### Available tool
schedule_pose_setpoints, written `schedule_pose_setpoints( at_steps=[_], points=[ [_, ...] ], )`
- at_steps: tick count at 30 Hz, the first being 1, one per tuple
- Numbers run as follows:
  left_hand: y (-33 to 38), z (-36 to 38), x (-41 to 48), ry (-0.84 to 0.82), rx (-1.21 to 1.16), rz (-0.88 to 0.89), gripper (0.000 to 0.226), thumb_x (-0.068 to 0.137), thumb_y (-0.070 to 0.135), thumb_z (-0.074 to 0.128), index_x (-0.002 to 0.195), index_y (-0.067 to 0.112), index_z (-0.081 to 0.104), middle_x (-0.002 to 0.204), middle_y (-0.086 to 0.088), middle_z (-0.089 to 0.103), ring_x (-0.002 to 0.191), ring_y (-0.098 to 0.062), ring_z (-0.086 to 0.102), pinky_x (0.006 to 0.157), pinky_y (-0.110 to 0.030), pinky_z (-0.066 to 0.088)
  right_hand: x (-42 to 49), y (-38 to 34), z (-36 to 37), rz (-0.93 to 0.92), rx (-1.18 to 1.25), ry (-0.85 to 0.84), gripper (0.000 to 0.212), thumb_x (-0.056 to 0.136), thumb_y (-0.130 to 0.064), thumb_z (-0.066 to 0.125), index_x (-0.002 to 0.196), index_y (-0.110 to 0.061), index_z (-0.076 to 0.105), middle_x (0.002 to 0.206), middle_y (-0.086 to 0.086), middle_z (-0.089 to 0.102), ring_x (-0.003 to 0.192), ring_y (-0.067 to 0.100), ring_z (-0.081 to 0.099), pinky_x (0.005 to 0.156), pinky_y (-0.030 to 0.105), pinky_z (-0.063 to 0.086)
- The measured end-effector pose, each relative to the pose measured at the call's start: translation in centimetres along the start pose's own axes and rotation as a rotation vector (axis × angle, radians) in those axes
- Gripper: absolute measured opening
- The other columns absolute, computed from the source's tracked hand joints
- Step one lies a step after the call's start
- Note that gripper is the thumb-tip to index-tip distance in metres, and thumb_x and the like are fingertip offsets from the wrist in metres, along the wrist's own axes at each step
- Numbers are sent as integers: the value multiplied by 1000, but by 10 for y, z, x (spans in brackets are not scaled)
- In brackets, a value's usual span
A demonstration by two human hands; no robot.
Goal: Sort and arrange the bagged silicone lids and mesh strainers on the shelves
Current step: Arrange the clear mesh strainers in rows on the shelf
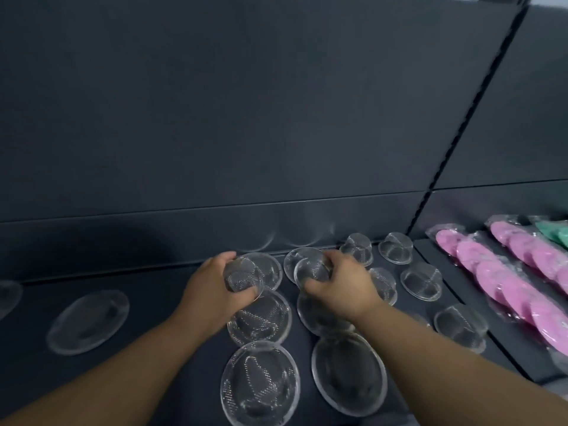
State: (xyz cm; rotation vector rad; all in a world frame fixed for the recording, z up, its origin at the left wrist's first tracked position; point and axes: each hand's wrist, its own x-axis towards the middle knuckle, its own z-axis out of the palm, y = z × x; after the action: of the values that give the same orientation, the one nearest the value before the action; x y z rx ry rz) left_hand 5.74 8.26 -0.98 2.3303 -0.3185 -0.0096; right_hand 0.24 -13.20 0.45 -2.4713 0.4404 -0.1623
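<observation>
Several round metal mesh strainers lie on a dark shelf [159,305], large ones in front [259,382] and small ones at the back right [421,279]. My left hand [212,290] grips a small mesh strainer [241,278] above the larger ones. A second small strainer [312,270] is held by my right hand [341,284], with the fingers curled round its rim. Bagged pink silicone lids [504,281] lie in rows on the adjoining shelf to the right, and a bagged green lid [554,230] shows at the far right edge.
A lone large strainer [89,321] lies at the left of the shelf, and another [7,295] is cut off by the left edge. A dark back panel rises behind. A slotted upright [461,142] divides the two shelf bays.
</observation>
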Motion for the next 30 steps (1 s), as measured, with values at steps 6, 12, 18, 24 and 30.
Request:
schedule_pose_setpoints(
  at_steps=[6,12,18,24,30],
  points=[
    [-26,-6,6,-12,30,-3,76,66,43,78,131,21,47,126,4,51,118,-13,48,101,-28,38,-6,-20,31,-103,-57,-133,67,64,-58,68,124,-31,52,113,-4,59,102,12,58,87,23,47],
    [-48,-26,3,11,37,-64,73,66,40,78,130,20,49,128,3,51,118,-14,49,101,-28,39,-2,-43,43,-176,-40,-145,74,69,-49,72,134,-25,47,124,-3,55,111,11,56,94,19,44],
    [-48,-31,-5,26,64,-39,72,68,41,77,130,19,49,128,3,51,118,-13,49,99,-21,35,-9,-48,49,-179,-28,-159,71,69,-46,72,132,-25,47,120,-2,55,109,13,55,92,18,42],
    [-18,-16,5,-28,30,20,82,67,42,78,138,21,41,130,4,49,120,-12,46,98,-18,32,12,-26,13,-11,2,-48,62,71,-38,73,127,-19,54,124,5,58,111,21,56,86,20,39],
    [11,4,37,-38,-6,77,87,67,41,79,140,18,39,132,0,48,121,-15,45,101,-19,32,42,-5,-6,78,-43,4,74,72,-40,71,137,-16,45,129,10,49,118,25,52,94,24,39]
  ],
)
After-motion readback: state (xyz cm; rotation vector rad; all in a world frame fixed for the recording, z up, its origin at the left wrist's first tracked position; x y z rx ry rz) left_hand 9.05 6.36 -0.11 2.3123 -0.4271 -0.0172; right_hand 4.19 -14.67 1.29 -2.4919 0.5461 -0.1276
